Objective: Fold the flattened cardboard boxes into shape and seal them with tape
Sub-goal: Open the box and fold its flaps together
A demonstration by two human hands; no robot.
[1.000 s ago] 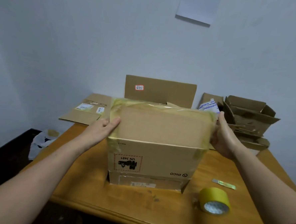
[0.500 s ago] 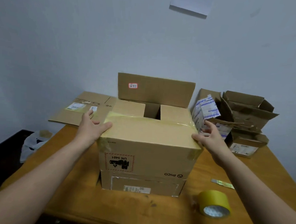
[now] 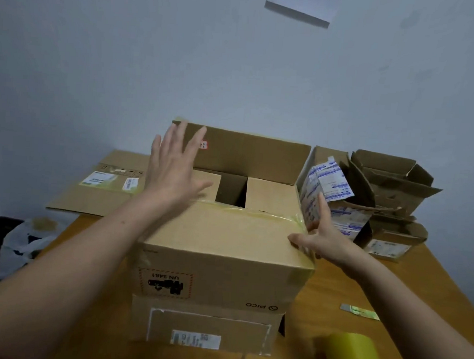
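Observation:
A brown cardboard box [image 3: 219, 264] stands on the wooden table [image 3: 389, 297]. Its near top flap [image 3: 227, 231] lies flat with yellowish tape along its far edge. Both side flaps are folded in and the far flap [image 3: 248, 155] stands upright. My left hand [image 3: 172, 167] hovers over the box's left side with fingers spread, in front of the upright flap. My right hand [image 3: 321, 237] rests with straight fingers against the box's upper right edge. A roll of yellow tape [image 3: 354, 355] sits on the table at the front right.
A flattened cardboard box [image 3: 102, 187] with labels lies at the back left. Several crumpled open boxes [image 3: 379, 199] are piled at the back right. A small utility knife [image 3: 359, 311] lies right of the box. A plastic bag [image 3: 23, 246] is on the floor, left.
The near flap has been laid flat on top. My left hand has lifted off the box's left edge and moved up toward the far flap. My right hand stayed at the right edge.

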